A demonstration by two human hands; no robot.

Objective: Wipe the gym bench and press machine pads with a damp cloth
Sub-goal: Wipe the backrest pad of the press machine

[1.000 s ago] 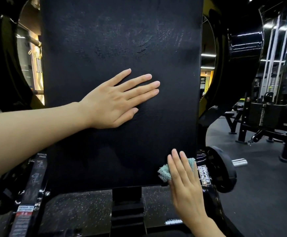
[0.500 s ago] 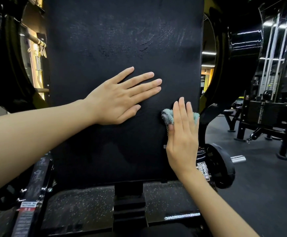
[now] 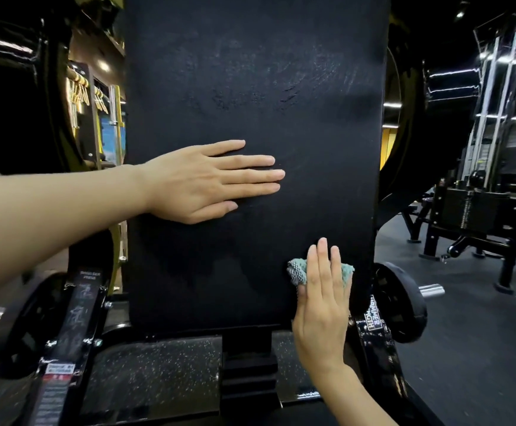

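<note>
A tall black back pad (image 3: pixel 312 103) of a press machine fills the middle of the view, upright in front of me. My left hand (image 3: pixel 207 181) lies flat on the pad's middle, fingers straight and pointing right. My right hand (image 3: pixel 322 299) presses a small teal cloth (image 3: pixel 296 270) flat against the pad's lower right corner, fingers straight and pointing up. Most of the cloth is hidden under the fingers; its edges show on both sides.
The machine's black frame (image 3: pixel 75 327) and a weight plate (image 3: pixel 399 302) flank the pad's base. A black post (image 3: pixel 247 364) holds the pad over speckled rubber flooring. Other black gym machines (image 3: pixel 478 216) stand at the right across open dark floor.
My right hand with the cloth went up the pad's right edge, then came back down to the lower right corner. My left hand stayed on the pad, fingers now more level.
</note>
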